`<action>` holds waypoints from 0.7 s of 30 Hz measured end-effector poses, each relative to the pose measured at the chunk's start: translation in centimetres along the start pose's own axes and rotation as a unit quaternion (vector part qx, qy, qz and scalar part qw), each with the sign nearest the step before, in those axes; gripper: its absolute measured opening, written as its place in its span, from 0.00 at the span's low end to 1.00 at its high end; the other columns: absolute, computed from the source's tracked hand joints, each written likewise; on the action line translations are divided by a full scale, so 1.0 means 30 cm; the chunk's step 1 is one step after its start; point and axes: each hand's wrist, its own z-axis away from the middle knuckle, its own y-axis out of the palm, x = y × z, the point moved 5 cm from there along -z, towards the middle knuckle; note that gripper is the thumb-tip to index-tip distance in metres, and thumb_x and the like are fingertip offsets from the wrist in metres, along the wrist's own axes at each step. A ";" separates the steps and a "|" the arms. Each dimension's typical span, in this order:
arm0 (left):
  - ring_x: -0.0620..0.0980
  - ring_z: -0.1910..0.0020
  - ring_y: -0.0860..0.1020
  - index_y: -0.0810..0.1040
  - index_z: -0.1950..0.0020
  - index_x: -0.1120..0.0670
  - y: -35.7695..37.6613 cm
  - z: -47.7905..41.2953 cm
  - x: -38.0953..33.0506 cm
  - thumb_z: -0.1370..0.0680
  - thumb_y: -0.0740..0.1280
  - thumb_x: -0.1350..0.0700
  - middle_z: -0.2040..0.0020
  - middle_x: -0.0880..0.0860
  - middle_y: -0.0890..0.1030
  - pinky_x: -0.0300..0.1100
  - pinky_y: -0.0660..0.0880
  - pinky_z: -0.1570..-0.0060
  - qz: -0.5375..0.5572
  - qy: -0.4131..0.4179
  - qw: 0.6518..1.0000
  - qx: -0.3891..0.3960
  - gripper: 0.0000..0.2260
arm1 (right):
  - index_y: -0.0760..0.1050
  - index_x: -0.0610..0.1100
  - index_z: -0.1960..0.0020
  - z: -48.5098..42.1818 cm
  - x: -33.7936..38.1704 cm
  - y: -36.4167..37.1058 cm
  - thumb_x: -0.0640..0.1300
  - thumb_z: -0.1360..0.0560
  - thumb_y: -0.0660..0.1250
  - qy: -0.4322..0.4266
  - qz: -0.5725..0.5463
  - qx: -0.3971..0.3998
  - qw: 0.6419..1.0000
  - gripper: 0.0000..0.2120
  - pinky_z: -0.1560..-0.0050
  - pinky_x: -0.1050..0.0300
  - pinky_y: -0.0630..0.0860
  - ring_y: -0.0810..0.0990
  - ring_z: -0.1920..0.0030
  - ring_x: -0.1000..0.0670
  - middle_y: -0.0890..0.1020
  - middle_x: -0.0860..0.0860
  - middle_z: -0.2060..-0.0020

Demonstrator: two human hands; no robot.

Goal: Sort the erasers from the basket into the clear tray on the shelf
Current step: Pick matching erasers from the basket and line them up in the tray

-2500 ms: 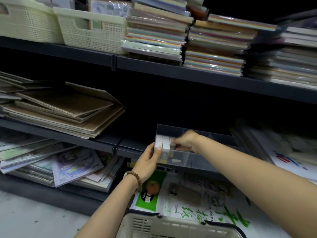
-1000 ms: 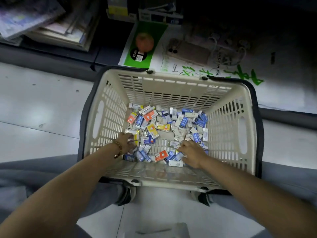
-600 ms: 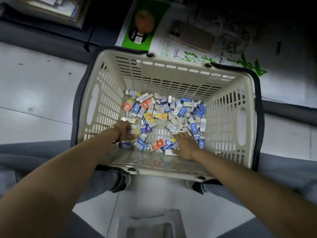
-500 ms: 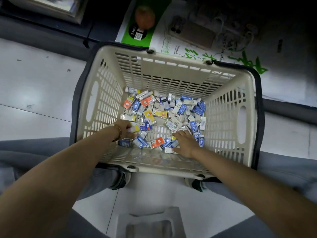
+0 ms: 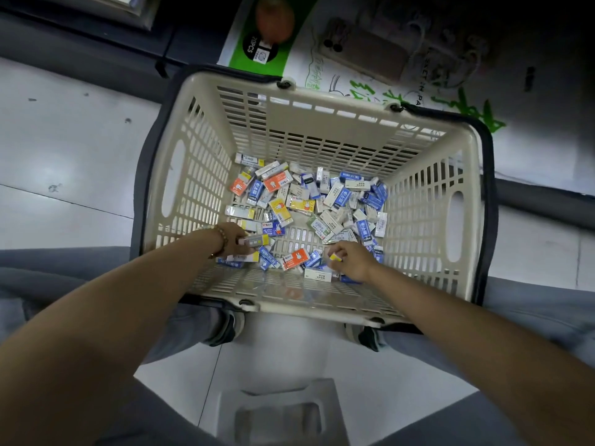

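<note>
While left fingers (image 5: 242,235) clamp a white eraser (image 5: 256,241), right fingers (image 5: 342,250) pinch a yellow eraser (image 5: 335,257).

The print on the sleeves of the erasers (image 5: 309,201) is too small to read. The left hand (image 5: 236,241) covers one end of the grey-and-yellow eraser (image 5: 256,241) it pinches, and the curled right hand (image 5: 351,260) hides all but a corner of a yellow-ended eraser (image 5: 335,257). Erasers nearest the bottom of the frame blur behind the slotted near wall of the basket (image 5: 322,117), whose rim hides most of two shoes (image 5: 225,329). At the top edge a green package (image 5: 257,49) and a paper stack (image 5: 138,8) are cut off and soft. A pale moulded object (image 5: 277,413), bottom centre, is blurred and cropped.
</note>
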 end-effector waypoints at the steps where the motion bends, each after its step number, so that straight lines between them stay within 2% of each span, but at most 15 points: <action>1: 0.53 0.56 0.72 0.77 0.45 0.65 -0.002 0.004 -0.002 0.22 0.62 0.49 0.57 0.59 0.74 0.44 0.70 0.55 0.013 -0.002 1.000 -0.003 0.19 | 0.76 0.38 0.45 0.002 0.002 0.001 0.38 0.27 0.71 0.004 -0.018 0.009 1.000 0.12 0.44 0.51 0.72 0.72 0.50 0.49 0.75 0.45 0.48; 3: 0.56 0.56 0.75 0.77 0.46 0.65 -0.007 0.009 -0.002 0.22 0.63 0.50 0.57 0.62 0.75 0.43 0.70 0.59 0.037 -0.009 0.999 -0.014 0.18 | 0.76 0.37 0.45 0.008 0.007 -0.006 0.36 0.30 0.73 0.018 -0.052 0.013 0.998 0.15 0.51 0.56 0.72 0.72 0.50 0.51 0.74 0.46 0.49; 5: 0.60 0.53 0.79 0.77 0.48 0.67 -0.009 0.008 0.001 0.22 0.65 0.53 0.55 0.64 0.78 0.46 0.75 0.56 0.066 -0.019 0.997 -0.027 0.16 | 0.78 0.38 0.45 0.016 0.006 -0.022 0.33 0.32 0.74 0.048 -0.116 0.013 0.992 0.17 0.61 0.61 0.74 0.75 0.51 0.51 0.75 0.47 0.51; 6: 0.57 0.55 0.81 0.77 0.51 0.67 -0.008 0.004 0.004 0.23 0.66 0.55 0.57 0.63 0.78 0.45 0.77 0.58 0.088 -0.025 0.995 -0.031 0.14 | 0.79 0.38 0.45 0.019 0.004 -0.030 0.33 0.33 0.74 0.064 -0.154 0.015 0.986 0.17 0.64 0.63 0.75 0.78 0.52 0.51 0.76 0.47 0.51; 7: 0.53 0.62 0.82 0.76 0.56 0.66 -0.007 0.002 0.005 0.23 0.66 0.57 0.59 0.61 0.78 0.41 0.79 0.65 0.118 -0.032 0.992 -0.033 0.11 | 0.79 0.38 0.45 0.024 0.003 -0.039 0.32 0.32 0.74 0.077 -0.188 0.015 0.979 0.16 0.65 0.64 0.75 0.80 0.51 0.50 0.78 0.46 0.51; 8: 0.48 0.69 0.80 0.74 0.61 0.64 -0.005 0.003 0.006 0.22 0.65 0.58 0.60 0.59 0.77 0.36 0.77 0.73 0.142 -0.040 0.989 -0.031 0.11 | 0.79 0.37 0.45 0.028 0.005 -0.049 0.32 0.32 0.73 0.084 -0.219 0.010 0.972 0.15 0.66 0.64 0.76 0.81 0.53 0.50 0.80 0.44 0.50; 10: 0.46 0.73 0.75 0.72 0.62 0.61 -0.006 0.005 0.003 0.21 0.63 0.55 0.62 0.56 0.77 0.33 0.72 0.80 0.163 -0.040 0.985 -0.032 0.12 | 0.78 0.34 0.44 0.035 0.016 -0.073 0.30 0.31 0.71 0.081 -0.276 -0.025 0.958 0.15 0.69 0.69 0.77 0.80 0.60 0.51 0.81 0.39 0.47; 13: 0.48 0.67 0.74 0.78 0.53 0.64 -0.038 0.013 -0.016 0.20 0.61 0.52 0.62 0.53 0.77 0.32 0.70 0.74 0.159 -0.006 0.985 -0.062 0.15 | 0.77 0.35 0.43 0.037 0.070 -0.107 0.34 0.28 0.71 0.046 -0.321 -0.075 0.943 0.15 0.73 0.71 0.75 0.78 0.65 0.55 0.82 0.43 0.54; 16: 0.47 0.64 0.73 0.80 0.48 0.63 -0.086 0.023 -0.061 0.21 0.61 0.51 0.64 0.50 0.76 0.33 0.70 0.68 0.182 0.038 0.978 -0.097 0.16 | 0.76 0.36 0.41 0.030 0.176 -0.099 0.37 0.26 0.68 0.005 -0.393 -0.050 0.918 0.14 0.69 0.69 0.76 0.80 0.66 0.57 0.82 0.46 0.56; 18: 0.49 0.55 0.76 0.79 0.43 0.60 -0.102 0.030 -0.088 0.21 0.61 0.49 0.56 0.52 0.79 0.39 0.73 0.52 0.267 0.052 0.958 -0.091 0.17 | 0.75 0.36 0.40 0.023 0.236 -0.083 0.36 0.24 0.65 -0.013 -0.429 -0.032 0.903 0.13 0.63 0.70 0.78 0.82 0.62 0.56 0.81 0.45 0.51; 19: 0.50 0.51 0.76 0.77 0.40 0.60 -0.103 0.037 -0.102 0.20 0.60 0.50 0.52 0.52 0.80 0.43 0.72 0.47 0.320 0.056 0.943 -0.071 0.17 | 0.74 0.36 0.39 0.022 0.257 -0.075 0.36 0.24 0.65 -0.018 -0.441 -0.028 0.897 0.13 0.62 0.70 0.79 0.82 0.60 0.54 0.80 0.44 0.50; 21: 0.49 0.49 0.76 0.75 0.40 0.61 -0.104 0.052 -0.127 0.19 0.57 0.53 0.54 0.50 0.82 0.44 0.71 0.45 0.421 0.062 0.905 -0.018 0.15 | 0.74 0.34 0.39 0.018 0.276 -0.063 0.34 0.24 0.64 -0.017 -0.472 -0.031 0.881 0.13 0.60 0.69 0.79 0.82 0.61 0.53 0.79 0.42 0.47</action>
